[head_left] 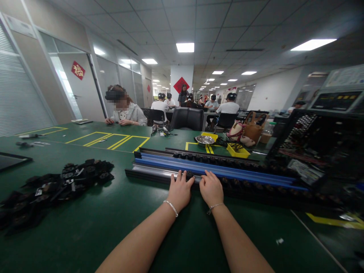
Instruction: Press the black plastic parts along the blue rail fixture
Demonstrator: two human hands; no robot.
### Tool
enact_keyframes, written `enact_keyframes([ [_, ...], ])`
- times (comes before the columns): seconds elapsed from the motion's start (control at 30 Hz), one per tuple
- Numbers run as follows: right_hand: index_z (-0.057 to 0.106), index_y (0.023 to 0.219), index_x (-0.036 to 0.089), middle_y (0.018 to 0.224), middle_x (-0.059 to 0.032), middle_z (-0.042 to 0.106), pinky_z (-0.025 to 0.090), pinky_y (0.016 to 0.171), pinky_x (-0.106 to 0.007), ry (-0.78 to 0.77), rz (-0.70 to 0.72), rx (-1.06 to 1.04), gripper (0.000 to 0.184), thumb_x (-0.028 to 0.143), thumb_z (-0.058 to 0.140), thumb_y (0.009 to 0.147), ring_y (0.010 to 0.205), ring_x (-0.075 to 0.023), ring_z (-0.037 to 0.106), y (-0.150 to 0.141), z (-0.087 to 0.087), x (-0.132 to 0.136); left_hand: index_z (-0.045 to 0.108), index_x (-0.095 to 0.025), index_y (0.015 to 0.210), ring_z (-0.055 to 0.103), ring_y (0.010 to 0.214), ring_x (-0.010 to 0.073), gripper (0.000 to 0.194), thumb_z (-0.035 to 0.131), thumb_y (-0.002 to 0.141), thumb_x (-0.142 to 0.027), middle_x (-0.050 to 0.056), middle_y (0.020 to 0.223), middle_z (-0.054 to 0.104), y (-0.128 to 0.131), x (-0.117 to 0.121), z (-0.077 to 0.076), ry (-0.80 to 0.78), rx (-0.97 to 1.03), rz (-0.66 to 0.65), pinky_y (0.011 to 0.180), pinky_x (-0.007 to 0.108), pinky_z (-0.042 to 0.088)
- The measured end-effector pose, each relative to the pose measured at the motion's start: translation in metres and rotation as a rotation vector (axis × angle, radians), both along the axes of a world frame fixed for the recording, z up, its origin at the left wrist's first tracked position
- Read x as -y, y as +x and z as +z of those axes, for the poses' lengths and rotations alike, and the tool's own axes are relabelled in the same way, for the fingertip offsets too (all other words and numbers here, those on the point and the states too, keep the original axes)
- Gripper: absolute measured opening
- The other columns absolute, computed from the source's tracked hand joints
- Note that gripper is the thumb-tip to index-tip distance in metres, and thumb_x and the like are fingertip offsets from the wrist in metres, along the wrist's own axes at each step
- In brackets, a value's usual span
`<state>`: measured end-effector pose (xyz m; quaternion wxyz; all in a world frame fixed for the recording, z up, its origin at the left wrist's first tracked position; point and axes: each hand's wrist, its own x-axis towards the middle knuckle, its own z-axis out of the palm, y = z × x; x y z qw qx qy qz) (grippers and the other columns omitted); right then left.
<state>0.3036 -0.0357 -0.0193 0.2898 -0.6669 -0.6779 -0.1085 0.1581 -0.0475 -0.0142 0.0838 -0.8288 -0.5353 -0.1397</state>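
A long tray of blue and silver rails [216, 170] lies across the green table [113, 227], with rows of small black parts set along it. My left hand [179, 191] and my right hand [211, 188] sit side by side at the tray's near edge, fingers curled down onto a small black part [190, 174] between them. Each wrist wears a thin bracelet. The fingertips are partly hidden behind the knuckles.
A heap of loose black parts [57, 185] lies at the left. A steel bowl [204, 140] and yellow bins [238, 151] stand behind the tray. A black crate [318, 148] stands at the right. A seated person [123, 112] and others work at far tables.
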Motion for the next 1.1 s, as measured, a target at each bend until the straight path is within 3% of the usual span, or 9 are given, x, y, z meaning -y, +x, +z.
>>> enact_keyframes([
  [1.1,0.071,0.095,0.014,0.12,-0.0107,0.061,0.034,0.101,-0.036,0.028,0.01,-0.037,0.036,0.018,0.039,0.081,0.118,-0.0227,0.048,0.001,-0.003,-0.002,0.04,-0.033,0.134,0.024,0.135,0.0322,0.052,0.045,0.083,-0.025,0.009,0.146,0.034,-0.012,0.001,0.009,-0.083,-0.036,0.072,0.104,0.053,0.023],
])
